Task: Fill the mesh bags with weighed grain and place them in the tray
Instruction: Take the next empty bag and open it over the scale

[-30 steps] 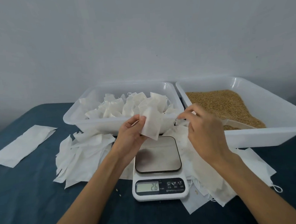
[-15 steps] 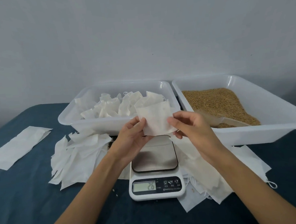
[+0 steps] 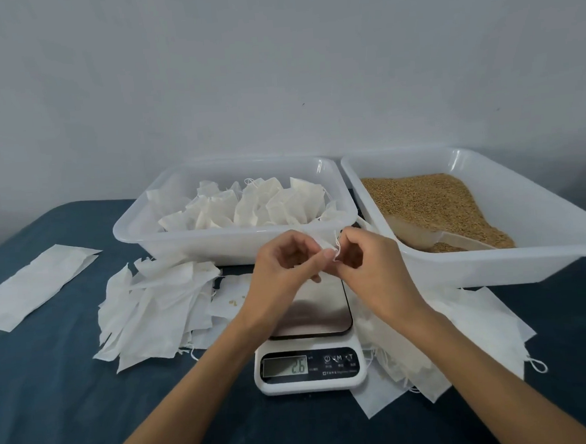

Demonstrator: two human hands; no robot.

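Head view: dark blue table (image 3: 55, 390), grey wall behind. We are pinching one mesh bag (image 3: 327, 249) between left hand (image 3: 284, 267) and right hand (image 3: 366, 262), fingertips curled on its top edge and drawstring, above the scale (image 3: 311, 368). Judged light, limp, flimsy; best gripped at the mouth. Beyond our fingers: two trays, bag tray (image 3: 167, 212), grain tray (image 3: 541, 206); one scoop (image 3: 457, 241). Filled bags: several, uncountable.

I see a dark blue cloth-covered table (image 3: 56, 408) backed by a plain pale grey wall (image 3: 275, 68). At my far left a long folded strip of white non-woven fabric (image 3: 34, 284) lies flat on the cloth.
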